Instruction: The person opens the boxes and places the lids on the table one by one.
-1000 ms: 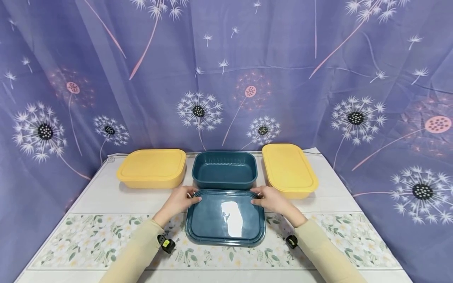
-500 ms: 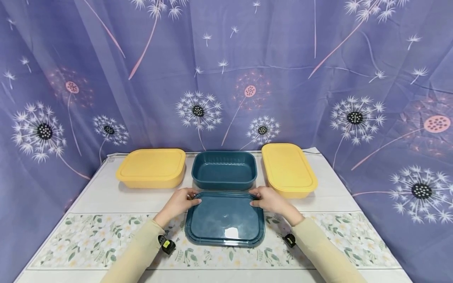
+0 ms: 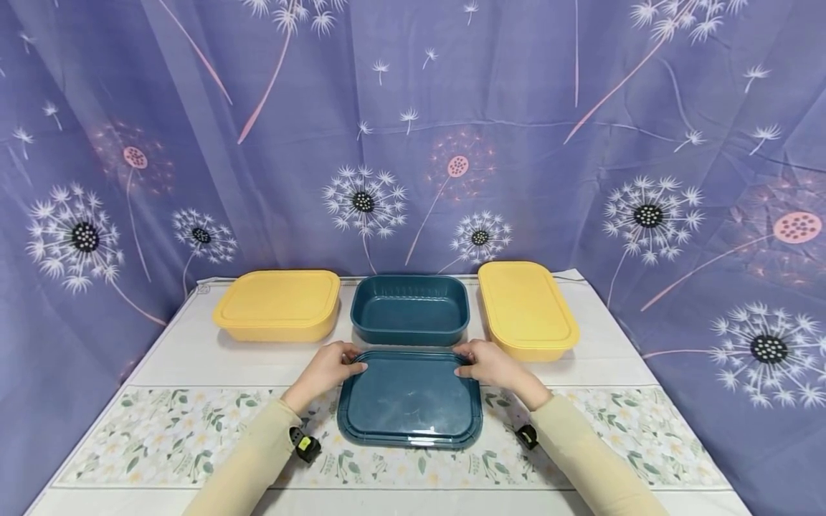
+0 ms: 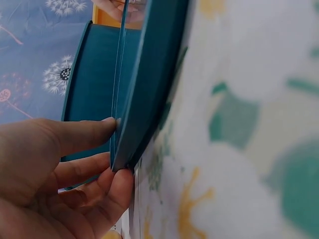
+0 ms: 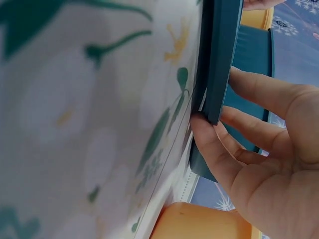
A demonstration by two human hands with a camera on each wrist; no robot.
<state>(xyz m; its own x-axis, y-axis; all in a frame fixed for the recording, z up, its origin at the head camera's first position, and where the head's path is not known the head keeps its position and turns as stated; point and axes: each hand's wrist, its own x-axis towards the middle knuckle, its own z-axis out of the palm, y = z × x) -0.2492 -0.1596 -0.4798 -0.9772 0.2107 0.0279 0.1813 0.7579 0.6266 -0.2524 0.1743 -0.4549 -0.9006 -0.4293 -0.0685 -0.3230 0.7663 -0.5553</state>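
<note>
A dark teal lid [image 3: 410, 394] lies nearly flat on the table, in front of a matching open teal box [image 3: 409, 308]. My left hand [image 3: 328, 370] pinches the lid's far left corner, thumb on the top face and fingertips under the rim. At the far right corner my right hand [image 3: 493, 365] grips the lid the same way. In the left wrist view the fingers [image 4: 118, 189] curl beneath the lid's edge, close to the cloth. The right wrist view shows a fingertip [image 5: 202, 122] tucked between the rim and the tabletop.
Two yellow lidded boxes flank the teal box: one at the left [image 3: 277, 304], set lengthwise, and one at the right [image 3: 528, 304], turned at an angle. A floral strip [image 3: 213, 437] crosses the white tablecloth [image 3: 613, 358]. Purple curtains [image 3: 413, 72] enclose the back and sides.
The lid's far edge has tipped down slightly toward the table, and the bright reflection on its top has shrunk. Both hands keep their hold and have barely moved.
</note>
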